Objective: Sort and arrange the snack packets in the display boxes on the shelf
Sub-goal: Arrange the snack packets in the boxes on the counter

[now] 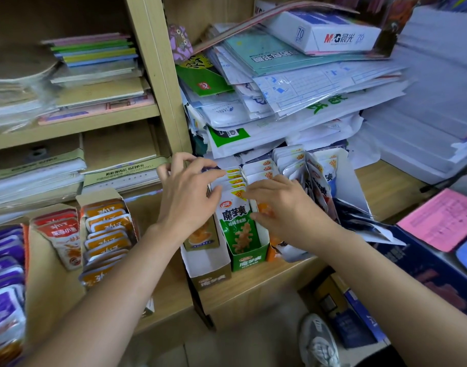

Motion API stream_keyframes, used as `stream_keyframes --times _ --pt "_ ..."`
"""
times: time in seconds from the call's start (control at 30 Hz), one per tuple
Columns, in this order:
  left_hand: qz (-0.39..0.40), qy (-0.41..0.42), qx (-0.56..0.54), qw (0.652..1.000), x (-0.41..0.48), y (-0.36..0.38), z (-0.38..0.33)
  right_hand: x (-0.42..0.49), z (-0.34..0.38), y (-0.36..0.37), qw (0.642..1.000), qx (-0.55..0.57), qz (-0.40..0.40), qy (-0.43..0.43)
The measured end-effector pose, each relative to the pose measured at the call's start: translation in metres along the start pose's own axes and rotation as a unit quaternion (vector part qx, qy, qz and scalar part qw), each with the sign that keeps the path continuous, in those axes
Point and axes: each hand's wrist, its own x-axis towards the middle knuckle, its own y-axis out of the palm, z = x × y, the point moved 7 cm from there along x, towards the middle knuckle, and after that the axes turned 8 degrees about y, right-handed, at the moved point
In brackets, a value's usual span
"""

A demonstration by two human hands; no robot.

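A green display box (249, 258) stands on the wooden shelf (293, 271), filled with a row of upright green snack packets (239, 223). My left hand (187, 189) grips this row from the left, fingers curled over the packet tops and thumb against the front packet. My right hand (282, 205) rests against the row's right side, forefinger at the front packet's top corner and thumb on its edge. To the left, a gold box (209, 274) holds a gold packet (200, 234). An orange box (273, 250) is partly hidden behind my right wrist. Blue-and-white packets (319, 181) lean in a white box further right.
Low on the left stand open boxes of orange packets (107, 234), red packets (64, 231) and purple packets (4, 263). Stacked papers and plastic bags (293, 96) pile up right behind the boxes. A pink sheet (444, 221) lies on a dark blue carton at the right.
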Motion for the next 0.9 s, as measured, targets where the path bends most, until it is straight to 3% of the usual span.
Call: stream_keyframes --times 0.2,0.27,0.37,0.5,0.63,0.73,0.9 --pt "-0.076 0.087 -0.067 0.991 -0.008 -0.019 -0.015 -0.011 -0.021 -0.044 0.989 0.039 -0.14 0.022" --pt "-0.06 0.099 -0.12 0.986 -0.016 -0.018 -0.028 -0.018 -0.033 -0.054 0.989 0.055 -0.13 0.039" --pt "0.044 0.127 -0.228 0.964 -0.034 -0.008 -0.062 -0.033 -0.052 -0.067 0.989 0.092 -0.088 0.069" --pt "0.129 0.19 -0.229 0.946 -0.057 0.01 -0.114 -0.055 -0.062 -0.067 0.983 0.154 -0.001 0.104" --pt "0.067 0.17 -0.224 0.957 -0.056 0.017 -0.129 -0.071 -0.06 -0.056 0.983 0.138 0.09 0.081" --pt "0.036 0.13 -0.231 0.964 -0.048 0.015 -0.122 -0.072 -0.059 -0.051 0.995 0.07 0.049 0.047" --pt "-0.018 0.021 -0.241 0.97 -0.029 0.007 -0.1 -0.061 -0.067 -0.047 0.997 0.064 0.008 0.04"
